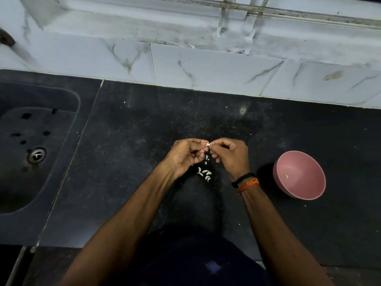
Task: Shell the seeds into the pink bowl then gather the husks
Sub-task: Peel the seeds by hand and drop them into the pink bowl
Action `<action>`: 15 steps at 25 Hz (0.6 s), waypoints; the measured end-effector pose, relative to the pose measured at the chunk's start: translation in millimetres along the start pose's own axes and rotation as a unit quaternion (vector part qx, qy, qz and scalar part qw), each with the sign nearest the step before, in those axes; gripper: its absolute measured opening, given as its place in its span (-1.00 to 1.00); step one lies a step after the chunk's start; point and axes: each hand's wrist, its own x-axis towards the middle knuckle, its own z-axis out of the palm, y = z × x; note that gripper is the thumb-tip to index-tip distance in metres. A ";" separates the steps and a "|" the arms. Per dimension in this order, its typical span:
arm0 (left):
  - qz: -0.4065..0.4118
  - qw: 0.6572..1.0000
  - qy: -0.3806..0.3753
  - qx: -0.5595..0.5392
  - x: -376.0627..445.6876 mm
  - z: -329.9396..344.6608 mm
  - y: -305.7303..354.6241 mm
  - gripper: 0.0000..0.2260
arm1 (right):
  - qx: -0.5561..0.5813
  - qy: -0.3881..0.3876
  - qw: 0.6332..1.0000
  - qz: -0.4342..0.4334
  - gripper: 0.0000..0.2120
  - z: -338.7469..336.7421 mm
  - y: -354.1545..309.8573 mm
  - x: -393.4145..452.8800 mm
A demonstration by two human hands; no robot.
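Both hands, left hand (185, 154) and right hand (232, 154), are pinching one seed (208, 144) together above the husks (206, 174); pink bowl (300, 175) is sitting rightward, apart. Advice: split gently, keeping the kernel whole.

Speckled polished stone counter (206, 120), matt pink bowl (309, 188)

— Left side?
— Dark sink (31, 141), sunk into black counter (144, 124); steel drain (36, 155) in its floor, a few dark spots scattered around it.
— Behind?
— White marbled tiles (206, 65) along the counter's back edge, grimy ledge (185, 23) above.
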 end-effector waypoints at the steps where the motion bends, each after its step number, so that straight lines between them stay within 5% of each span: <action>1: -0.004 1.000 -0.003 -0.004 0.3 -0.2 -1.1 -0.81 | 0.013 0.000 1.000 0.007 -0.84 -0.1 1.8 0.1; 11: -0.027 0.999 -0.017 -0.025 3.4 -0.5 -7.6 -0.80 | 0.092 -0.009 0.995 0.044 -0.84 0.0 13.9 -0.4; 15: 0.091 0.988 -0.023 0.121 4.6 0.5 -14.7 -0.87 | 0.079 0.020 0.994 0.066 -0.88 3.2 14.3 0.1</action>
